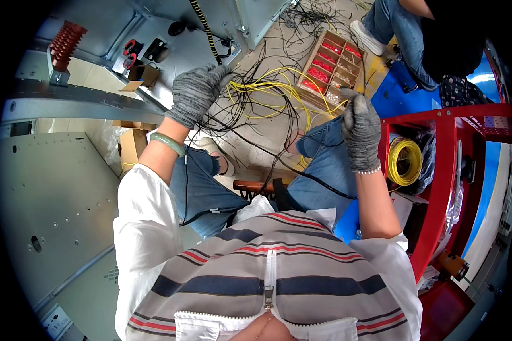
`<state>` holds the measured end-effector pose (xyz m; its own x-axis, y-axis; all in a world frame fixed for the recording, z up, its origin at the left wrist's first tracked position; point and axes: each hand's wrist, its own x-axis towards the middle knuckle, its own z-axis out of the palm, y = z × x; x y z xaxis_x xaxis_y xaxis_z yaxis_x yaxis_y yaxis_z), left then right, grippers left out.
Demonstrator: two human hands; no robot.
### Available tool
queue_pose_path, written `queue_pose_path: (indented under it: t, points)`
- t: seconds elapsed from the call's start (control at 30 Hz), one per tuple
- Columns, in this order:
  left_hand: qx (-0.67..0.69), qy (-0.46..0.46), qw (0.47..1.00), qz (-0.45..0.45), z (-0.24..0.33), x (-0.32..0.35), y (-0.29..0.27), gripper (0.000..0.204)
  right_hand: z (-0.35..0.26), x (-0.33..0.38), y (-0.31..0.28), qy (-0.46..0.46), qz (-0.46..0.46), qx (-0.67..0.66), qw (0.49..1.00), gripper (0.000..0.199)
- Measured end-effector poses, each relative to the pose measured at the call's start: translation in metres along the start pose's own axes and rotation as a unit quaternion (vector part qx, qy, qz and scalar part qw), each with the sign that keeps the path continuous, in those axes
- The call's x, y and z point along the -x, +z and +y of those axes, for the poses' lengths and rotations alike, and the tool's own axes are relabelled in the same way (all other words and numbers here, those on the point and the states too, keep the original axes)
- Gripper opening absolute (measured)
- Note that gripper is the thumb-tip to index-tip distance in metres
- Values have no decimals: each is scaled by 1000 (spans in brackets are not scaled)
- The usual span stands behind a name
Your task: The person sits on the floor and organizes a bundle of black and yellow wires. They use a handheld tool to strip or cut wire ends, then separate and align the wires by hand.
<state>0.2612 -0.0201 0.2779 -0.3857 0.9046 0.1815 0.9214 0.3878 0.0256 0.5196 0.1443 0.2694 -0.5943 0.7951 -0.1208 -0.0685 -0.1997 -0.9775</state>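
Note:
Both my hands wear grey knit gloves. My left hand [198, 94] is closed at the near end of a bundle of yellow wires [261, 87] and thin black wires [233, 108], beside a metal cabinet's edge. From there the yellow strands fan out to the right, past a wooden compartment box [312, 99] of small red and pale parts. My right hand [362, 131] is raised above my knee with its fingers curled. A yellow wire runs up to its fingertips, seemingly pinched there. A thicker black cable [290, 166] sags across my lap between the knees.
A red shelf rack [432, 210] with a coil of yellow wire [404, 161] stands close on the right. At upper right another person's jeans-clad leg [389, 25] is near the box. A metal cabinet [182, 54] and a brown ribbed insulator [67, 45] are at left.

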Motion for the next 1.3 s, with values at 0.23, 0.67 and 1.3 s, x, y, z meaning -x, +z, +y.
queue_pose_path:
  t: [0.23, 0.67, 1.3]
  points:
    - [5, 57, 993, 108, 29, -30, -51, 24, -13, -10, 24, 19, -68, 9, 997, 31]
    - [424, -200, 883, 20, -26, -24, -41, 20, 25, 37, -6, 60, -33, -187, 980, 31]
    - [103, 36, 994, 9, -3, -21, -117, 28, 77, 54, 56, 11, -54, -166, 985, 19]
